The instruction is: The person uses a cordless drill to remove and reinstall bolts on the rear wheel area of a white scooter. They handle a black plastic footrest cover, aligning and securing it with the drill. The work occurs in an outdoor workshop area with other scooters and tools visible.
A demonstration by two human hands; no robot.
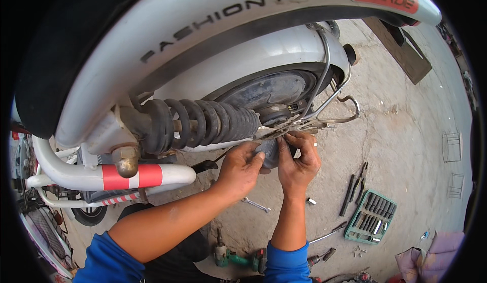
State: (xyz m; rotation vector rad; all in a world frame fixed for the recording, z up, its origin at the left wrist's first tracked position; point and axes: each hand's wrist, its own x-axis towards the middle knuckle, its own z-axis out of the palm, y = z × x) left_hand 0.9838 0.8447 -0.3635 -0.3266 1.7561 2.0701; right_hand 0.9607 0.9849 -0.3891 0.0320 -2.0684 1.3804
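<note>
Below the rear wheel hub [276, 111] of a silver scooter, a dark grey rounded part [271, 154] sits between my hands. My left hand [240, 167] grips its left side, thumb across the front. My right hand [300, 162] is closed in a pinch at its upper right edge, beside the metal bracket [291, 127]. What those fingertips hold is too small to make out. A ring shows on one right finger. Just left of the bracket runs a black coil-spring shock absorber [203, 123]; a bent metal stand [351, 105] sticks out to the right.
On the concrete floor lie pliers [360, 184], a green socket set [372, 217], a wrench [256, 205], a loose socket [311, 201], a ratchet [328, 232] and a green power tool [236, 259]. The silver body panel [203, 19] arches overhead. A white frame tube [152, 176] crosses at left.
</note>
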